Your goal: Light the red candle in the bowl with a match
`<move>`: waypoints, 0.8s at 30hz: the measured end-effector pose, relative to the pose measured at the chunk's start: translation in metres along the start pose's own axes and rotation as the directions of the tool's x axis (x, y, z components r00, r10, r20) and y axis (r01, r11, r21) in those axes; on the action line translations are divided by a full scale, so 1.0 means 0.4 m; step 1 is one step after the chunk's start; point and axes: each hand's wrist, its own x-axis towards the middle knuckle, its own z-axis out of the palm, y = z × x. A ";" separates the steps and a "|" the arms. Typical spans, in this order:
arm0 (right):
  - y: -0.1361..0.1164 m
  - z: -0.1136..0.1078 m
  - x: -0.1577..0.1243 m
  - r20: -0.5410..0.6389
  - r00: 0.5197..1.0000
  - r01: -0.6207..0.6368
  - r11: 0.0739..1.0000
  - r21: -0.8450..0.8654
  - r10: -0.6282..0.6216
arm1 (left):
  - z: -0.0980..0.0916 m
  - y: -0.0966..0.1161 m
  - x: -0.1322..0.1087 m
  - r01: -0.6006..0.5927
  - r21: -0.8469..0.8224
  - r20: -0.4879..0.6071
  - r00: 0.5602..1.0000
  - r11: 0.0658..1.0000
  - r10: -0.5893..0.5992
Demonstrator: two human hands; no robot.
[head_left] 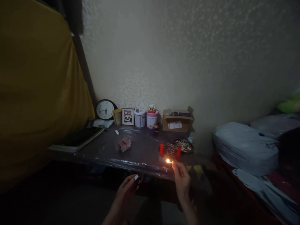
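My right hand pinches a burning match, its flame at the near rim of a round dish. Two red candles stand in that dish, one on each side. My left hand is closed round a small matchbox below the table's front edge. Behind the dish lies a dark plate of matchsticks. A pile of small matchboxes sits in the middle of the dark table.
Along the wall stand a clock, a cup, a panda picture, two tins and an open cardboard box. A flat book lies at the left. Yellow cloth hangs at the left; bags and bedding lie at the right.
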 end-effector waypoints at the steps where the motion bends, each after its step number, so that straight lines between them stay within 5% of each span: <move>1: 0.002 0.000 0.002 -0.006 1.000 -0.011 1.000 0.002 0.011 | -0.001 0.000 0.000 0.004 0.004 -0.002 1.000 1.000 -0.004; 24: -0.016 0.027 0.033 0.001 0.997 -0.076 0.993 0.095 0.076 | -0.015 -0.005 0.007 0.046 0.049 0.020 0.999 0.998 -0.047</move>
